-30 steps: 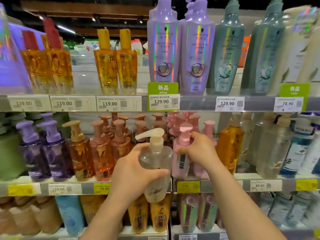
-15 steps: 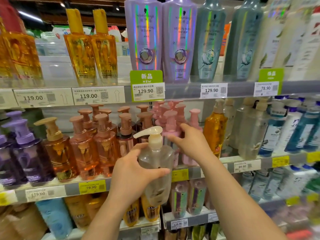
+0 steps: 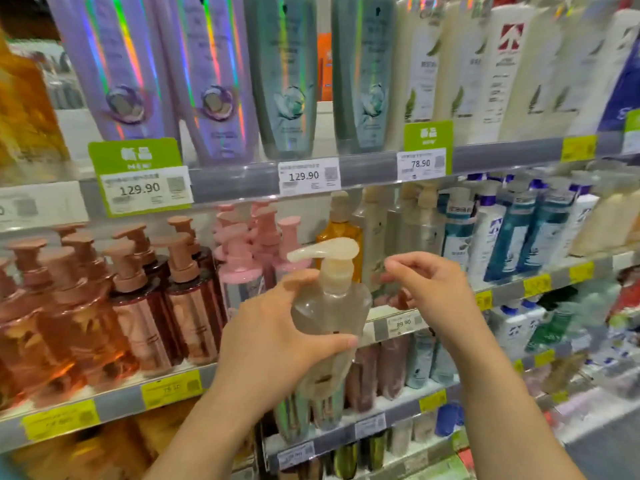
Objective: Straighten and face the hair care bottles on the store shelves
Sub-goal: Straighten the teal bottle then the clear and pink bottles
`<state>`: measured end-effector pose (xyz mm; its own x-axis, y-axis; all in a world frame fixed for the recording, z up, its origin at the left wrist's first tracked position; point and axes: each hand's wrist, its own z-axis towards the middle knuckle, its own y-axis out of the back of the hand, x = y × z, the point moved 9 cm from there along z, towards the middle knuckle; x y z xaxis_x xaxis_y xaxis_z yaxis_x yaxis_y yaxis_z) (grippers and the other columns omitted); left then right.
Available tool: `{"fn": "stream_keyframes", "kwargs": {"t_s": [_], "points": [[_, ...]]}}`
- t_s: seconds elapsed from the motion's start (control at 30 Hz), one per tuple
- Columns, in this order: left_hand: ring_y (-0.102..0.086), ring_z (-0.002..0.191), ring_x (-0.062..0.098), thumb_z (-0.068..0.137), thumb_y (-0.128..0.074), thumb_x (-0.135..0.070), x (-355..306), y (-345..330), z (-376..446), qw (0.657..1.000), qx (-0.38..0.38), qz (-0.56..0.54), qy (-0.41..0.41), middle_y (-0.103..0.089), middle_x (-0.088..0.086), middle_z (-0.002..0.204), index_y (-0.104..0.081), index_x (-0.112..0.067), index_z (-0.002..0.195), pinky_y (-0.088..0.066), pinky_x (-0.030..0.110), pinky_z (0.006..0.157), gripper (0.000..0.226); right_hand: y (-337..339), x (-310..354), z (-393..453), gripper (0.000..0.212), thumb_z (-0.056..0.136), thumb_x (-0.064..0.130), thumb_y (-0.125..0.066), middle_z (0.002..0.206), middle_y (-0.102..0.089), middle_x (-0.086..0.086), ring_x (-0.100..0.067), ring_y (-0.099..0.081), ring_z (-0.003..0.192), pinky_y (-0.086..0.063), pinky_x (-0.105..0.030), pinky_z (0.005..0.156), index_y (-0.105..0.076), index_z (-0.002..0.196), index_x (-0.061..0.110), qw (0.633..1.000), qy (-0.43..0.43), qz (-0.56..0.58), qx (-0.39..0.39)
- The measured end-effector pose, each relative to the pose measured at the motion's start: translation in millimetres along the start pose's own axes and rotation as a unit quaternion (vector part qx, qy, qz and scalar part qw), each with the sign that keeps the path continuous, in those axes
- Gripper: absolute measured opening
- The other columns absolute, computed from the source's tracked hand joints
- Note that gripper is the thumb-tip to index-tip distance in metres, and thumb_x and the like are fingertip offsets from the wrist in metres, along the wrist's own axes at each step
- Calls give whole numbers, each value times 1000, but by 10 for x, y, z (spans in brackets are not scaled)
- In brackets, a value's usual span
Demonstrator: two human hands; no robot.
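Store shelving filled the whole frame, with a grey shelf edge [image 3: 363, 171] running across the upper half and carrying price tags. Above it stood two tall lilac bottles [image 3: 128, 74] with rainbow stripes at the upper left, two grey-green bottles [image 3: 287, 77] at the upper centre, and cream-white bottles [image 3: 512, 71] toward the upper right. On the middle shelf, rose-gold pump bottles [image 3: 138, 299] crowded the left of the frame, pink pump bottles [image 3: 242, 258] stood just right of them, an amber pump bottle [image 3: 341, 230] sat at the centre, and blue-and-white bottles [image 3: 512, 230] lined the right side. A green tag [image 3: 136, 157] reading 129.90 hung from the shelf edge at the upper left.

At the centre of the frame the clear pump bottle [image 3: 329, 313] was held upright in front of the middle shelf, off any shelf, its cream nozzle pointing toward the left of the frame. The left hand [image 3: 270, 341] gripped it round the body, thumb across the front and fingers behind (the fingertips were hidden by the bottle). The right hand [image 3: 433, 289] hung just right of the pump head, apart from the bottle, fingers loosely bent and holding nothing. Lower shelves at the bottom were blurred, and their bottles could not be told apart.
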<state>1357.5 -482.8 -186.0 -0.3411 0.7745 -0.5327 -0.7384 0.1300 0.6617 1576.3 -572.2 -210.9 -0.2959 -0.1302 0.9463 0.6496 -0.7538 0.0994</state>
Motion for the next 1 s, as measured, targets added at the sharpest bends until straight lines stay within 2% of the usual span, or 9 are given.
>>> {"fn": "stream_keyframes", "kwargs": {"t_s": [0.07,0.13,0.33,0.43,0.53,0.67,0.8,0.9,1.0], "points": [[-58,100,-3,43,-66,-83,-229,-140,116,1000,-12,-11,-15,-58,-39,100,-38,-65,116,-52,30,83,80,273,-24,86,8,94,20,-70,76,-77,1,-11,-66,46,-48,-14,47,-76,91,17,1000,-7,8,-7],[-61,99,0,44,-65,-82,-428,-285,250,999,-26,-16,-20,-61,-35,104,-42,-58,118,-53,34,83,81,528,-55,193,9,95,20,-70,74,-77,0,-11,-66,46,-50,-15,47,-76,90,15,1000,-12,17,-7],[-61,91,1,45,-67,-80,-729,-712,680,996,-85,-22,-3,-53,-41,90,-42,-61,114,-52,27,72,76,1163,-256,596,12,95,24,-69,79,-78,-3,-15,-62,50,-53,-21,53,-77,89,18,1000,-23,16,4],[-53,89,3,47,-74,-75,-738,-917,873,993,-121,-7,18,-48,-35,90,-39,-55,118,-43,22,67,82,1373,-380,779,14,95,25,-70,80,-78,-5,-17,-61,51,-55,-25,55,-78,85,20,998,-31,22,42],[-53,89,4,49,-80,-69,-654,-1133,1021,988,-145,17,50,-52,-29,91,-46,-49,119,-35,14,62,80,1548,-503,938,12,94,22,-70,80,-78,-6,-17,-61,51,-56,-26,57,-78,86,18,996,-42,11,77],[-63,103,19,53,-82,-66,-528,-1344,1132,980,-169,54,84,-62,-18,103,-51,-37,127,-38,24,70,86,1711,-629,1108,10,94,24,-69,82,-78,-3,-15,-64,53,-56,-24,58,-76,91,18,990,-57,-20,130],[-64,106,29,55,-84,-63,-352,-1447,1197,972,-170,86,141,-70,2,114,-52,-32,127,-40,29,70,84,1793,-751,1215,14,95,30,-69,87,-78,-2,-14,-66,57,-58,-30,68,-75,96,18,979,-69,-42,187],[-62,108,31,56,-84,-63,-270,-1477,1202,969,-152,96,170,-69,5,117,-50,-27,130,-41,31,71,89,1814,-832,1274,14,95,28,-69,85,-78,-1,-14,-65,56,-59,-33,69,-75,96,16,977,-76,-33,198],[-61,103,26,55,-83,-65,-232,-1476,1227,970,-123,90,188,-67,-2,112,-49,-28,127,-40,31,69,88,1807,-929,1296,13,94,28,-70,83,-78,0,-16,-65,57,-59,-35,70,-75,97,16,975,-93,-21,202]]}}
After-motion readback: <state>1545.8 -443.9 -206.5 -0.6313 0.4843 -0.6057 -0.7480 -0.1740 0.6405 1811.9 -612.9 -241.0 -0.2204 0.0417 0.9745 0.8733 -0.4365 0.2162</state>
